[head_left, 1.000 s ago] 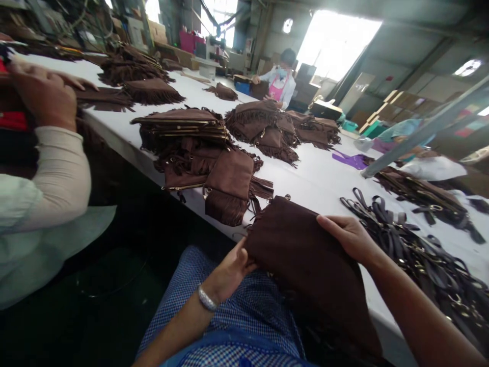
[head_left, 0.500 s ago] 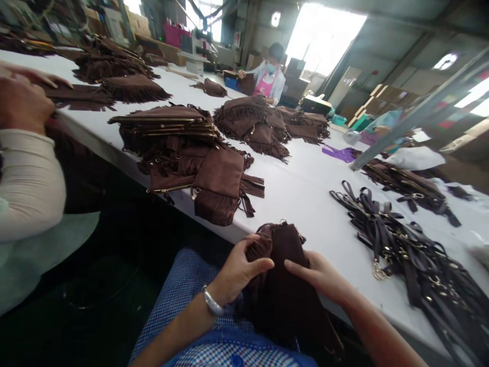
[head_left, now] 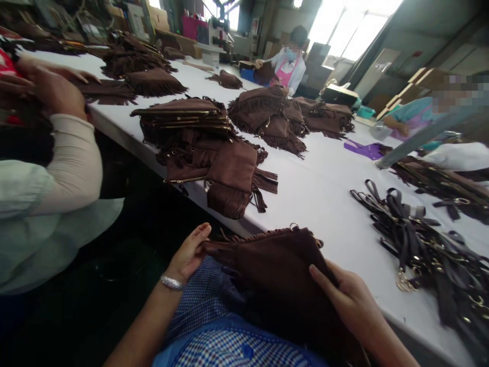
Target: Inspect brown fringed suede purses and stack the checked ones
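A dark brown fringed bag lies over my lap at the table's edge, a metal ring at its top. My left hand, with a silver bracelet at the wrist, pinches the fringe at the bag's left end. Against the right side of the bag, my right hand grips it with the thumb on top and the fingers hidden behind. Just beyond, a pile of brown fringed bags hangs partly over the edge of the white table.
Dark straps with metal clasps lie at the right. A slanted metal pole rises behind them. More brown bags are stacked further back. A person's sleeved arm is at the left; two people work across the table.
My left hand has moved left, drawing the fringe out sideways, and the bag is spread wider. My right hand still holds its right side. The view has shifted, showing another person at the right.
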### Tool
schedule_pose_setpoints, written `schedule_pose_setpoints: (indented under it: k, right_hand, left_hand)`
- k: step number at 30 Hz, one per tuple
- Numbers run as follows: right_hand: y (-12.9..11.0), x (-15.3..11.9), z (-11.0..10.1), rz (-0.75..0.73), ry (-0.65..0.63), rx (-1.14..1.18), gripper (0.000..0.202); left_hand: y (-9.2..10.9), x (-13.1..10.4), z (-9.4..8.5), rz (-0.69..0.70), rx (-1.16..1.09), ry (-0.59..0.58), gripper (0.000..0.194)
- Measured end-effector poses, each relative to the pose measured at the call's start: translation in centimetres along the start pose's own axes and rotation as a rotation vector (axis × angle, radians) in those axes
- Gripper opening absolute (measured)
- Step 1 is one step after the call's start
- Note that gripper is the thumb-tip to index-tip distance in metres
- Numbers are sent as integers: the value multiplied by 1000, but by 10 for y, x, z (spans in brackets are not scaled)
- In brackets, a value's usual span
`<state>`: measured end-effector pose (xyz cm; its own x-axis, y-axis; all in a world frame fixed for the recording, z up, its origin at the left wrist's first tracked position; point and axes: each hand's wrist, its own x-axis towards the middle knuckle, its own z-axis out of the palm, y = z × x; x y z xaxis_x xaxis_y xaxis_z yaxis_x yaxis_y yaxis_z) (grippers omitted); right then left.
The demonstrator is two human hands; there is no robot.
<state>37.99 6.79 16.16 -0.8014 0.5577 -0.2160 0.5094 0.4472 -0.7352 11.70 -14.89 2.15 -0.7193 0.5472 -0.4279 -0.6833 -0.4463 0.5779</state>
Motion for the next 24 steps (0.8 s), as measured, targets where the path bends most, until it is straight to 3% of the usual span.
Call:
schedule_pose_setpoints:
  k: [2, 4, 6, 9, 10, 12, 15, 18, 20, 24]
  right_hand:
    - [2, -8, -10, 52, 55, 19, 55]
    - [3, -13, -19, 109, 92, 77, 59]
    - [2, -14, -21, 145, 82, 143, 60]
    - [-5, -9, -16, 166, 11, 194, 61]
    - [-8, -6, -14, 171, -7, 207, 61]
    - [-11, -2, -11, 184, -22, 237, 60]
    - [-8, 0, -11, 203, -9, 255, 58]
    - [0, 1, -12, 202, 38, 204, 57]
    - [2, 2, -8, 202, 49, 188, 57]
    - [-5, 5, 5, 201, 47, 261, 55]
  left_hand:
    - [8, 8, -16, 151, -71, 148, 22]
    - [8, 6, -23, 228, -31, 197, 22]
    - [-2, -8, -15, 138, 74, 19, 30]
    - [-30, -38, 14, -180, 137, -470, 58]
    - [-39, -47, 25, -258, 136, -579, 65]
    - [-51, -59, 42, -333, 118, -676, 68]
    - [-52, -64, 58, -309, 71, -586, 50]
    - [-43, -61, 64, -259, 64, -334, 33]
    - [-39, -58, 65, -220, 77, -236, 31]
    - [-38, -54, 63, -245, -93, -288, 27]
